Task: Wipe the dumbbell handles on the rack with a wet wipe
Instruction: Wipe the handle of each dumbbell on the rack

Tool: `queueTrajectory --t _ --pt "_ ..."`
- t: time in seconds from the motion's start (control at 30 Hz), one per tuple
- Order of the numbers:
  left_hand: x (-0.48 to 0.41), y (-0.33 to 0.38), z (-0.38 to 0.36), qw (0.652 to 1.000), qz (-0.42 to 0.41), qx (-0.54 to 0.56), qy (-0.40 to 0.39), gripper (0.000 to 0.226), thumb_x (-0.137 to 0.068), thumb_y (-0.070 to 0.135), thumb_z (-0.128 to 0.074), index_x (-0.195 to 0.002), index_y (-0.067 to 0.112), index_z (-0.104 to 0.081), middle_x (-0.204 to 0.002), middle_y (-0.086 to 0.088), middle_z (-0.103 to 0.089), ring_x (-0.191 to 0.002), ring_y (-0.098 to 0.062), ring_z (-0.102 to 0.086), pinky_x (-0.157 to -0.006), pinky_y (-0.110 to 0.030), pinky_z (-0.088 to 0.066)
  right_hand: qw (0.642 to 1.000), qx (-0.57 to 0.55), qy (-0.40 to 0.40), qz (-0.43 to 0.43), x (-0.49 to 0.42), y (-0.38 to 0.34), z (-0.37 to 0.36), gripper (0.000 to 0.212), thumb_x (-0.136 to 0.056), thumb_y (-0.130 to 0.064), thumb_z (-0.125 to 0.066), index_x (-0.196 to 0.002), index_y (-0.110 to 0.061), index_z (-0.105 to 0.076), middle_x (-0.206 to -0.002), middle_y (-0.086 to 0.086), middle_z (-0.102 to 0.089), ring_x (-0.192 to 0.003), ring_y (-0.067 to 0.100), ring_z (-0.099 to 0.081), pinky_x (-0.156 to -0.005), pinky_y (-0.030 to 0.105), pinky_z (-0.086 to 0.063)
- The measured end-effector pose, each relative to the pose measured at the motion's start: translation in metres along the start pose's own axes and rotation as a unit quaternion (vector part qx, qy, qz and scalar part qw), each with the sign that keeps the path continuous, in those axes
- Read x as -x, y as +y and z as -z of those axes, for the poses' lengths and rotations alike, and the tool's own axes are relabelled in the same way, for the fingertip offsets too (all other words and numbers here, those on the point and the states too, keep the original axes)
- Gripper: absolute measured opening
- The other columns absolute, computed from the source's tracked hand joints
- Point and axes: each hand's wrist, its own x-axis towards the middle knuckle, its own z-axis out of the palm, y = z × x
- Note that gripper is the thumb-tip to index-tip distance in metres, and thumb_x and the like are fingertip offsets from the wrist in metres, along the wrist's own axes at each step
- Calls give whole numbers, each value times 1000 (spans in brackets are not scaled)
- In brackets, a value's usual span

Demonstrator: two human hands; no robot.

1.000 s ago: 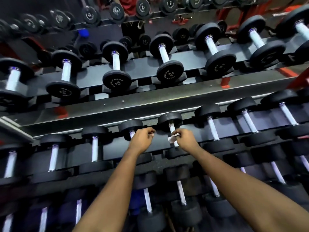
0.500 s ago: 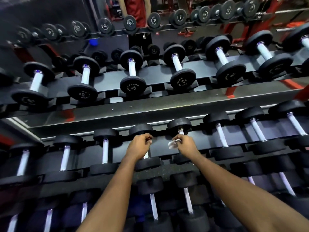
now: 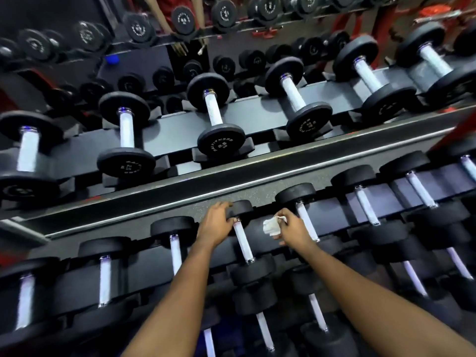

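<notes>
Right hand [image 3: 296,229] has come off the handle it was rubbing 0.5 s ago and now sits left of that bar, in the gap between two neighbouring handles on the middle tier. Left hand [image 3: 217,224] has slid up off its bar onto the dumbbell head [image 3: 243,208] at the far end, so that handle [image 3: 243,240] is now bare along its length. View has also tipped down and closer.

Hands:
- Left: fingers curled over the top of the dumbbell head, thumb at the collar where the handle starts. It grips the head.
- Right: thumb and fingers pinch the wet wipe [image 3: 271,226], a crumpled white wad sticking out to the left of the fingers.

Wipe is just beside the bare handle, apparently not touching it. It is also off the neighbour handle [image 3: 306,221], which runs behind the right hand's knuckles. Both forearms are bare and come in from the bottom edge.

Rack: a grey rail [image 3: 257,166] runs across between the top tier and the middle one. The top tier carries larger black dumbbells with pale handles lying in dark saddles; print on their heads is too blurred to read. A lower tier shows under the forearms, mostly dark. More dumbbells sit further back, with red frame parts top right. Frame edges are motion-blurred.
</notes>
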Motion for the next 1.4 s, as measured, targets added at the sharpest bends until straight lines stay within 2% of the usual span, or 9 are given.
queueTrajectory --t 0.27,0.43,0.53,0.6,0.73,0.93,1.1,1.2,1.4 --pt "-40 -24 -15 998 33 -51 -12 80 -85 23 -77 -152 16 -34 -155 -8 -37 -139 -29 -38 -114 -44 -36 999 -31 -16 -32 -20 27 -37 22 -101 -9 -42 -88 -24 -51 -100 13 -67 -69 23 -72 -48 27 -54" --pt "-58 -37 -31 994 48 -64 -73 86 -80 22 -82 -152 18 -35 -150 -9 -45 -136 -31 -44 -109 -44 -41 998 -20 -44 -41 -25 51 -59 10 -102 -11 -45 -94 -16 -50 -95 13 -64 -77 22 -68 -65 39 -61" --pt "-62 -43 -41 995 63 -37 -66 89 -77 14 -84 -152 17 -35 -144 -13 -52 -130 -33 -50 -107 -43 -44 996 -34 -64 -58 -23 65 -68 7 -102 -12 -45 -96 -14 -48 -95 11 -63 -71 18 -67 -67 37 -61" --pt "-65 -49 -47 996 60 -27 -55 85 -76 9 -83 -149 16 -40 -140 -15 -54 -128 -34 -52 -107 -43 -44 995 -34 -71 -65 -22 69 -71 5 -102 -12 -45 -98 -13 -48 -91 5 -61 -65 15 -67 -68 38 -61" --pt "-70 -53 -49 997 54 -37 -45 62 -75 5 -80 -130 17 -54 -118 -11 -65 -108 -31 -63 -92 -41 -53 995 -28 -56 -75 -18 76 -72 4 -102 -12 -46 -103 -10 -49 -92 7 -63 -71 15 -64 -59 14 -46" --pt "-70 -49 -44 995 62 -56 -52 58 -75 3 -68 -127 26 -55 -100 -7 -69 -87 -29 -68 -76 -41 -59 993 -50 -54 -92 -15 84 -71 7 -102 -18 -46 -107 -15 -49 -92 12 -71 -82 21 -68 -63 16 -44" --pt "-70 -46 -45 995 61 -63 -40 58 -73 1 -66 -126 24 -56 -94 -7 -69 -84 -27 -67 -74 -37 -59 993 -48 -58 -91 -8 80 -67 7 -103 -19 -43 -107 -19 -48 -91 9 -73 -76 11 -61 -57 11 -39" --pt "-72 -40 -46 996 59 -50 -36 64 -75 -4 -64 -133 22 -55 -99 -7 -69 -88 -26 -67 -79 -34 -58 992 -51 -70 -88 -2 76 -65 7 -104 -18 -41 -108 -19 -47 -88 6 -74 -64 -8 -60 -54 13 -39" --pt "-74 -23 -48 996 29 -76 -41 63 -77 -6 -61 -134 21 -54 -108 -8 -66 -97 -30 -65 -83 -37 -54 990 -78 -61 -100 0 73 -61 10 -104 -17 -40 -107 -22 -48 -100 3 -70 -75 4 -71 -58 17 -43"
